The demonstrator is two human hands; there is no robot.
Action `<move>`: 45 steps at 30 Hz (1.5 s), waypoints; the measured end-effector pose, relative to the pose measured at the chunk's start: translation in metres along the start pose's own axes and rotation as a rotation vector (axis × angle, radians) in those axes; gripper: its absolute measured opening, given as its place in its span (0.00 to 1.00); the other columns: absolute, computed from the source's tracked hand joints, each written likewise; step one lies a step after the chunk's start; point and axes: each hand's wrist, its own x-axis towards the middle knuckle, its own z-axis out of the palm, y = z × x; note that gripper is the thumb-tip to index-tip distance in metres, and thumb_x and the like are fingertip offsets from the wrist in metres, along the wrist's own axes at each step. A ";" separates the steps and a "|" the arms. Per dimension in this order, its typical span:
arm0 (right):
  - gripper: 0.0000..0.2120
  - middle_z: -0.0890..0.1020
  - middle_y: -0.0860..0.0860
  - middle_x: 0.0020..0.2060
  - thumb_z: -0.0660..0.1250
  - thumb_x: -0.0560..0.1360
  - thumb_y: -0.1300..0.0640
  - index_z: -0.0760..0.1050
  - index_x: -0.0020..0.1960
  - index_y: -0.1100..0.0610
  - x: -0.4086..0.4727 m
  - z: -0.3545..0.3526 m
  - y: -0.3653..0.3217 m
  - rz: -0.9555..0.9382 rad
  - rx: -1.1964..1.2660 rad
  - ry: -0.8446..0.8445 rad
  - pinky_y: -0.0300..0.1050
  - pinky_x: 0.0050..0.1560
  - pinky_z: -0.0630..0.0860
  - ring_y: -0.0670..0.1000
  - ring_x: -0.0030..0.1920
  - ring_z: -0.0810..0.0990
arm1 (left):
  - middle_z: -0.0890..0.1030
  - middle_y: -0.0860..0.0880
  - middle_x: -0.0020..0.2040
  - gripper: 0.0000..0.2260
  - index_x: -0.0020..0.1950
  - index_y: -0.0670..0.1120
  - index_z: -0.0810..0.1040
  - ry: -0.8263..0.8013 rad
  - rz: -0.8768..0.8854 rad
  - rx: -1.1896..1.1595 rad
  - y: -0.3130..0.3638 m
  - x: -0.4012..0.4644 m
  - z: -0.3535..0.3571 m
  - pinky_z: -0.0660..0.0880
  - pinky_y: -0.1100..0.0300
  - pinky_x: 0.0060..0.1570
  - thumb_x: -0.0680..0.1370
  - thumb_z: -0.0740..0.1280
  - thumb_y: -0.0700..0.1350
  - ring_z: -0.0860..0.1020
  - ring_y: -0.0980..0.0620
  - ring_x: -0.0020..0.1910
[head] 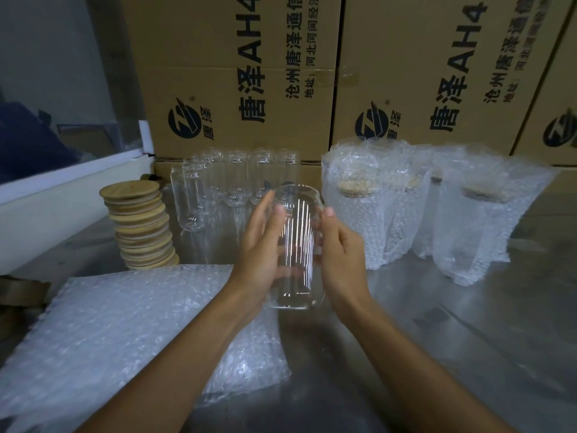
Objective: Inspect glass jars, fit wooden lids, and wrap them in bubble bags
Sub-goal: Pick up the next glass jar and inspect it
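A clear glass jar (pixel 298 245) without a lid is held above the table between both hands, its mouth pointing away from me. My left hand (pixel 260 248) grips its left side, the thumb laid over the front. My right hand (pixel 338 251) grips its right side. A stack of round wooden lids (pixel 140 223) stands to the left. Several bare glass jars (pixel 231 179) stand in rows behind. A pile of flat bubble bags (pixel 125 326) lies at the front left, under my left forearm.
Several jars with lids on, wrapped in bubble bags (pixel 406 207), stand at the right. Printed cardboard boxes (pixel 243 73) form a wall at the back. The metal table (pixel 437 339) is shiny. A white ledge (pixel 62 182) runs along the left.
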 end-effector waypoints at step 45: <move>0.34 0.67 0.49 0.74 0.71 0.72 0.40 0.56 0.71 0.34 -0.007 -0.008 0.020 -0.053 -0.237 -0.124 0.58 0.74 0.69 0.51 0.76 0.67 | 0.62 0.39 0.76 0.23 0.67 0.44 0.72 0.911 0.328 1.239 0.042 0.019 -0.092 0.52 0.38 0.72 0.75 0.70 0.51 0.60 0.38 0.75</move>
